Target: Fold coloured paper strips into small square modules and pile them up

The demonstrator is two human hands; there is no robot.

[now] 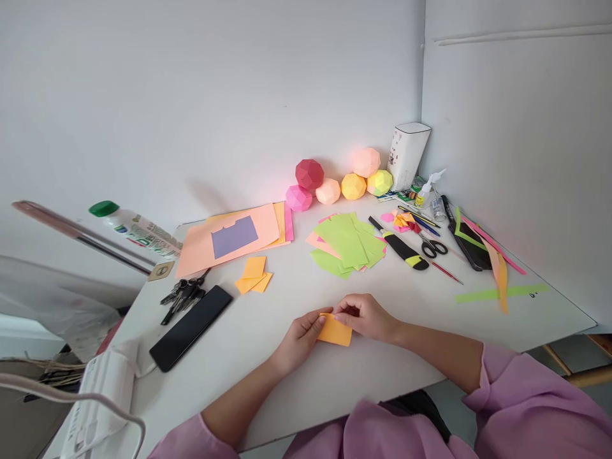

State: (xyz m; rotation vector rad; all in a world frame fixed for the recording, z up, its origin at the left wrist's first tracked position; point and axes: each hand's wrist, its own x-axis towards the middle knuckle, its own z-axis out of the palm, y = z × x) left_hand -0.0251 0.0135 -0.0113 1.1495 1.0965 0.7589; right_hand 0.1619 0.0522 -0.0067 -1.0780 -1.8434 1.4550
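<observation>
Both hands hold one small orange piece of paper [335, 331] just above the white table [272, 408]. My left hand [302, 333] pinches its left side between thumb and fingers. At its top edge, the fingertips of my right hand [369, 317] are closed on the paper. Whether the piece is folded I cannot tell. Several similar orange paper pieces [255, 271] lie in a small overlapping pile to the left. Beyond my hands spreads a stack of green paper pieces [347, 241], with pink and peach ones showing underneath.
At the back stand faceted paper balls [309, 174] beside a white box [408, 156]. On the right lie a utility knife [405, 250], scissors [433, 247], pens and paper strips [502, 290]. On the left are a black phone [191, 328], keys [184, 294], large paper sheets [196, 248] and a bottle [138, 228].
</observation>
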